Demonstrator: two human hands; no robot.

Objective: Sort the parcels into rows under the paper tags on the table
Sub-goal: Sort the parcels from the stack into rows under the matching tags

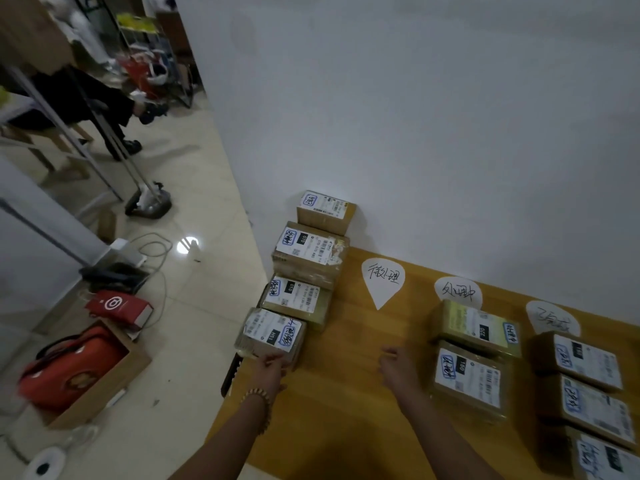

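Risks tipping the nine-o'clock edge parcel (270, 332) off the table (346, 403): left hand (273, 365) on it, grip unclear, right hand (394, 367) slack, empty.

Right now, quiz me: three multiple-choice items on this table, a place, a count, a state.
1. Paper tags on the table: A two; B three; C five.
2. The left hand is at: A the nearest parcel of the left column; B a tag; C the table's far edge.
3. The right hand: A grips a parcel; B holds nothing; C presses a tag.
Answers: B, three white tags lie near the wall; A, its fingers meet that parcel's near side; B, it hovers over bare wood.
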